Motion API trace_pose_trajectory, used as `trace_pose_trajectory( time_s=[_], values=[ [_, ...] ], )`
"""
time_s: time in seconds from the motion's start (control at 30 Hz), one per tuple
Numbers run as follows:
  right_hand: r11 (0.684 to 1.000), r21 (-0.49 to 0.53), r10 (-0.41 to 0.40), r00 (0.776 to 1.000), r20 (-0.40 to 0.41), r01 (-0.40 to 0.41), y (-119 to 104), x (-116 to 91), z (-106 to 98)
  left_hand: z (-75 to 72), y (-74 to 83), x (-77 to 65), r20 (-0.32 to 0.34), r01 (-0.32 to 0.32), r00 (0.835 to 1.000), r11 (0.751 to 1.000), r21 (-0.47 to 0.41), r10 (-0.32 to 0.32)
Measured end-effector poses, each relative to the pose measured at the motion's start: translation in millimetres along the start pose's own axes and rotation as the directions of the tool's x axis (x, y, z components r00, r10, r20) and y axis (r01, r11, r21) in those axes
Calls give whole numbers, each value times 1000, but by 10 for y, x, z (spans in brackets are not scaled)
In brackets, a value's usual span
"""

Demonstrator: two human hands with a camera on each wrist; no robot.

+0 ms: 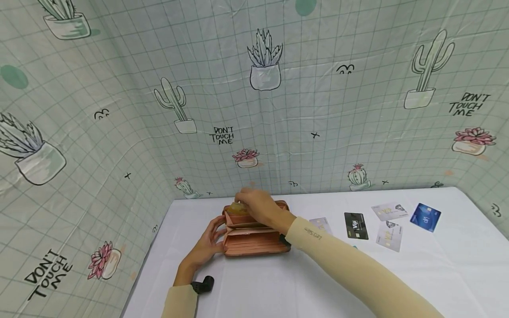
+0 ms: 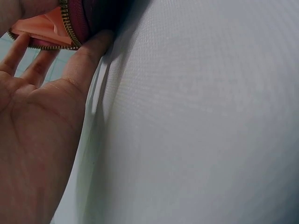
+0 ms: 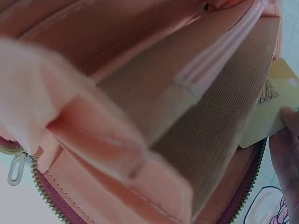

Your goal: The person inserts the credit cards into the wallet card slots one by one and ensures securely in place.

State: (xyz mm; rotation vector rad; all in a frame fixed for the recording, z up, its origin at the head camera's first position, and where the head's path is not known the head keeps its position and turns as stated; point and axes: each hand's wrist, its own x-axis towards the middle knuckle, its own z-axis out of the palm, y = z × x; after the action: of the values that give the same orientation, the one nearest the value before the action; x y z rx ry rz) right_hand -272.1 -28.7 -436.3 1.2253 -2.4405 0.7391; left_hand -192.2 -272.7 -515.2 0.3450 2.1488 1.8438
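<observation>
An open peach-lined zip wallet (image 1: 254, 252) stands on the white table, its compartments spread. My left hand (image 1: 207, 240) grips the wallet's left side, with the thumb near the front and fingers farther back. In the left wrist view its fingers reach the brass zip edge of the wallet (image 2: 77, 21). Over the back of the wallet, my right hand (image 1: 260, 206) pinches a gold card (image 3: 275, 100). The card's lower part overlaps the rear pocket in the right wrist view, behind a ribbed divider (image 3: 210, 112). A metal zip pull (image 3: 17, 169) hangs at the near corner.
Right of the wallet lie a black VIP card (image 1: 356, 226), silver-white cards (image 1: 389, 236) and a blue card (image 1: 425, 217). Another pale card (image 1: 321, 224) is partly covered by the right sleeve. A patterned cloth (image 1: 294, 110) rises behind the white table (image 1: 254, 291).
</observation>
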Motion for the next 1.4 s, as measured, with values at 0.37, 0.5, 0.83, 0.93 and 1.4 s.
trace_pose_trajectory(
  time_s=[0.37,0.5,0.83,0.93,1.4],
  values=[
    [989,-132,-49,989,139,67,-78,82,12,3,3,-4,6,-14,1000,1000,-12,14],
    [984,-167,-25,980,198,59,-97,112,21,2,5,-5,11,-20,1000,1000,-10,20],
    [1000,11,0,980,197,-3,-38,81,-46,-6,4,-3,3,-4,1000,1000,8,4],
    [1000,11,-8,978,210,6,-25,96,-52,-6,8,-1,3,-3,1000,1000,9,3],
    [998,-48,-9,943,333,27,13,217,-60,18,24,-9,-3,6,1000,1000,13,-6]
  ],
)
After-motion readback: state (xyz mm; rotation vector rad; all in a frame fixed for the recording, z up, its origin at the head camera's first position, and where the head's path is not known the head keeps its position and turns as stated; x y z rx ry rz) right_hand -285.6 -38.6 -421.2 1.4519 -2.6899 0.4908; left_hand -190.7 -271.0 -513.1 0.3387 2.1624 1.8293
